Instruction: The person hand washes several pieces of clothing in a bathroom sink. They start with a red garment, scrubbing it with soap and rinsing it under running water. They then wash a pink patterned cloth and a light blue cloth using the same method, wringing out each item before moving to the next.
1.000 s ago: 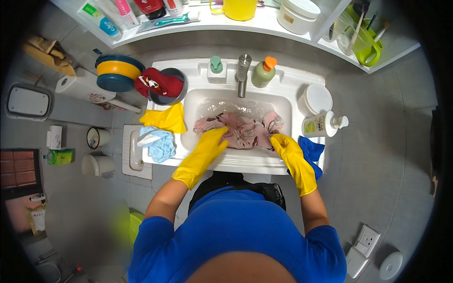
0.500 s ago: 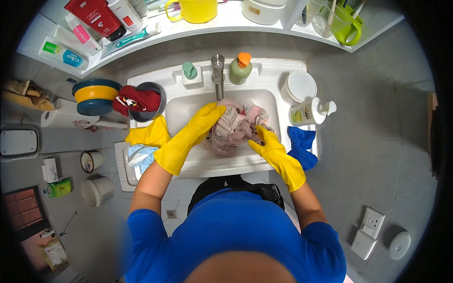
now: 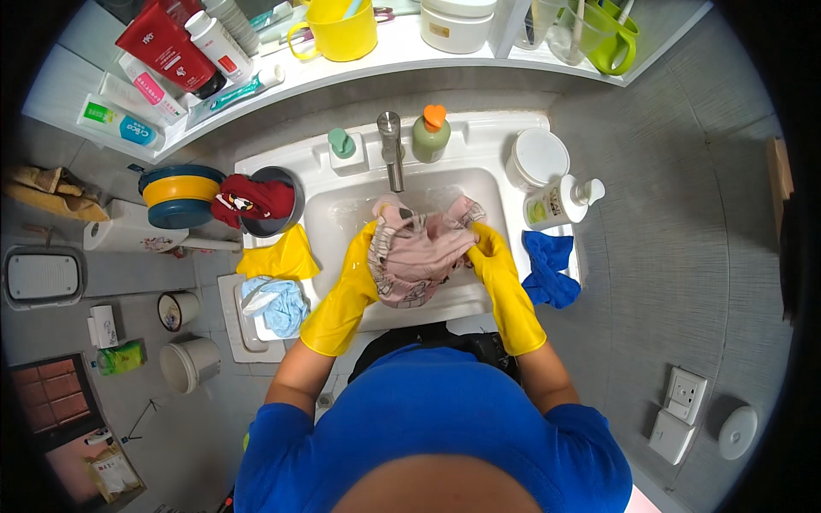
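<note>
A pink garment with a grey patterned trim is held up, bunched, over the white sink. My left hand, in a yellow rubber glove, grips its left side, the fingers largely hidden behind the cloth. On the right edge my right hand, gloved the same way, is closed with the cloth pinched near the thumb. Above the garment is the metal faucet. Some water or suds show in the basin to the left of the cloth.
Left of the basin are a dark bowl with a red cloth, a yellow cloth and a light-blue cloth. A blue cloth, a pump bottle and a white tub stand right. A crowded shelf overhangs the back.
The pink garment has been raised and spread out somewhat from a bunched heap in the basin. My left hand moved down to its left side; my right hand moved slightly up along its right edge.
</note>
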The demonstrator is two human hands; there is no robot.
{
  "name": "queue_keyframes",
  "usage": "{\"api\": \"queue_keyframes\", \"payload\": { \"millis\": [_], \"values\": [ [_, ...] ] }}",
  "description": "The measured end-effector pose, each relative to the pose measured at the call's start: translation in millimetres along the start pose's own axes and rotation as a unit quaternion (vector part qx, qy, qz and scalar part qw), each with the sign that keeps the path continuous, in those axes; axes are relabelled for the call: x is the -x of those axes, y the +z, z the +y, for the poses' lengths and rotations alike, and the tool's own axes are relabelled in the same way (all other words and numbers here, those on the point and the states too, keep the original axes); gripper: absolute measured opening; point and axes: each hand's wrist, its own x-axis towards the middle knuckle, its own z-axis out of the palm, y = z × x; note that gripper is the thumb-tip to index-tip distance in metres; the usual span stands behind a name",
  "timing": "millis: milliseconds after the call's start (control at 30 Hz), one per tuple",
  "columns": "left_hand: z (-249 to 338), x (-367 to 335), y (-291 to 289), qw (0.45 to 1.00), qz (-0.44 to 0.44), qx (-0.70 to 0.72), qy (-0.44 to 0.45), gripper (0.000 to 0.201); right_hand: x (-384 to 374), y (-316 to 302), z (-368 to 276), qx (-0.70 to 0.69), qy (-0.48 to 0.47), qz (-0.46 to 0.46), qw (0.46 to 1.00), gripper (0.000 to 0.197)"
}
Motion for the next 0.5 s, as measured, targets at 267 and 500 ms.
{"api": "queue_keyframes", "payload": {
  "millis": [267, 500],
  "values": [
    [35, 13, 12, 0.998, 0.005, -0.065, -0.009, 0.050, 15, -37, -118, 0.201, -0.032, -0.280, 0.938, 0.059],
    [39, 15, 6, 0.991, -0.061, -0.078, -0.095, 0.044, -4, 45, -73, 0.285, -0.235, -0.218, 0.903, 0.033]
  ]
}}
